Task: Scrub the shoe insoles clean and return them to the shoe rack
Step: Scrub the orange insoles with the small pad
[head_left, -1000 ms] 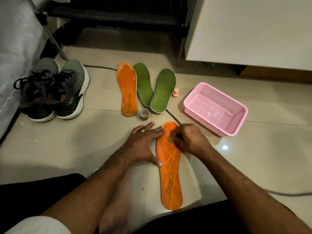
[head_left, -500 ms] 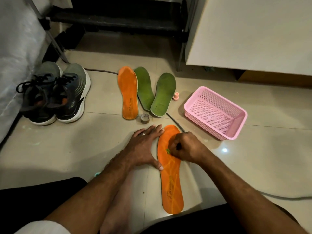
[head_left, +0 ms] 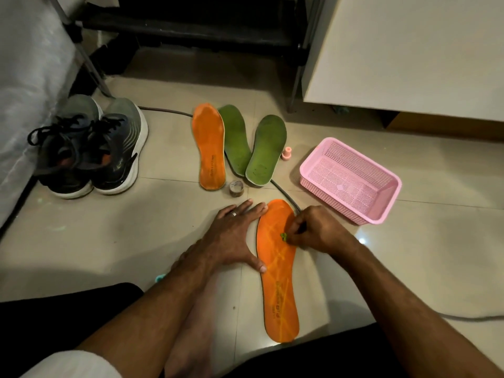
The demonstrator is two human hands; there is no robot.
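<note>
An orange insole [head_left: 278, 282] lies lengthwise on the tiled floor in front of me. My left hand [head_left: 234, 236] lies flat beside its left edge, thumb touching the insole's side, fingers straight. My right hand [head_left: 313, 230] is curled over the insole's toe half and pinches a small green scrubber [head_left: 283, 236] against its surface. Further back lie a second orange insole [head_left: 210, 145] and two green insoles [head_left: 234, 137] [head_left: 266, 151], side by side. The dark shoe rack [head_left: 191, 25] stands at the back.
A pair of grey-black running shoes [head_left: 90, 148] sits at the left. A pink plastic basket [head_left: 351, 178] stands at the right, a small pink cap [head_left: 287, 154] near it. A small tape roll [head_left: 236, 188] lies between the insoles. A cable [head_left: 283, 192] crosses the floor. A white cabinet [head_left: 409, 55] is at the back right.
My right hand with the green scrubber has shifted slightly along the insole's upper half, down and back. My left hand has stayed in place beside the insole.
</note>
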